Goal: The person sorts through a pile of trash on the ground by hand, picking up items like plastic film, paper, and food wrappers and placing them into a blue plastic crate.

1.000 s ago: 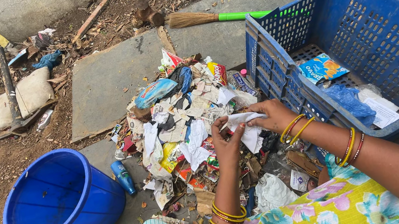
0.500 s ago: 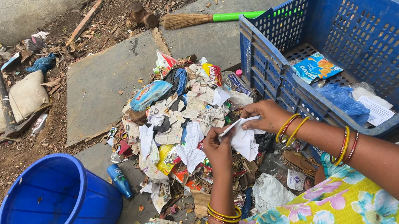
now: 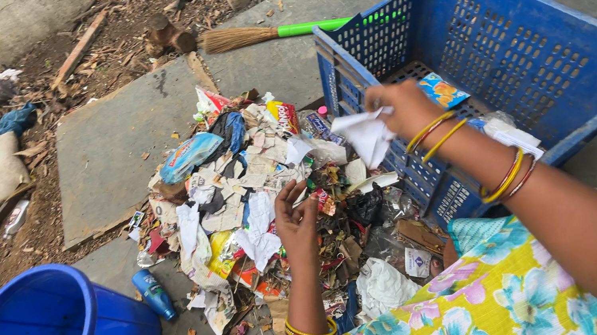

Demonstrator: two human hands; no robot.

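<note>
The right hand (image 3: 395, 107) pinches a white paper (image 3: 364, 136) over the crate (image 3: 534, 31) rim, at two o'clock from the pile (image 3: 262, 190). The left hand (image 3: 295, 220) hovers loosely open, empty. Held lightly, the paper may flutter outside.

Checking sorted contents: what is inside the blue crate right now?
Inside the blue crate lie a blue-and-orange snack packet and white paper scraps. The right hand and forearm cover part of its floor.

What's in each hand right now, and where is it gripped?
The right hand pinches a crumpled white paper scrap by its upper edge, at the blue plastic crate. The left hand holds nothing.
</note>
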